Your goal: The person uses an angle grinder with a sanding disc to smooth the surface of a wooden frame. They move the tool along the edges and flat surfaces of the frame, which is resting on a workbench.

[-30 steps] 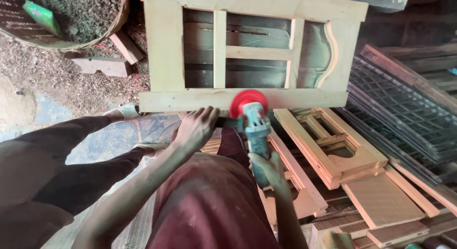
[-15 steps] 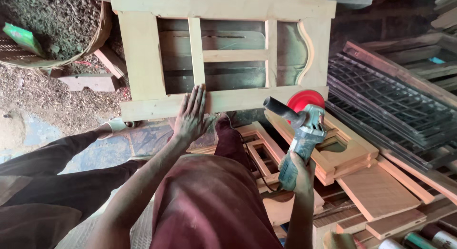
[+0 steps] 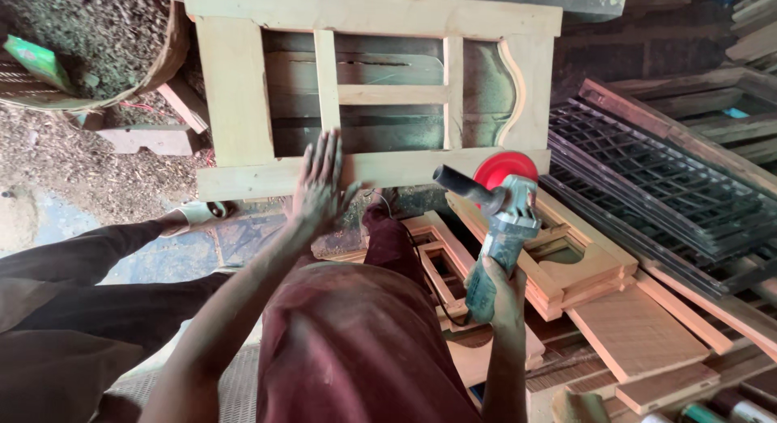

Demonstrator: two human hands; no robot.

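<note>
- lifted clear of the wooden frame (image 3: 243, 91), angle grinder (image 3: 503, 216) now hangs in the closed right hand (image 3: 495, 297).
- left hand (image 3: 317, 184) lies flat and open on the near rail; sanding looks unfinished.

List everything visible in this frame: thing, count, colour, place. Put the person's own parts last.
Wooden frame: one, pale wood, top centre, with bars and a curved cutout at its right end.
Angle grinder: one, grey-green body, black side handle, red disc, right of centre, off the frame.
Stacked wooden frames: several, light brown, lower right.
Lattice panels: a few, dark, right side.
Basket: one, woven, brown, upper left, holding sawdust.
Wood offcuts: two, brown, on sawdust at left.
Left hand: flat on the frame's near rail, fingers spread.
Right hand: gripping the grinder's body.
Legs: dark trousers, lower left.
</note>
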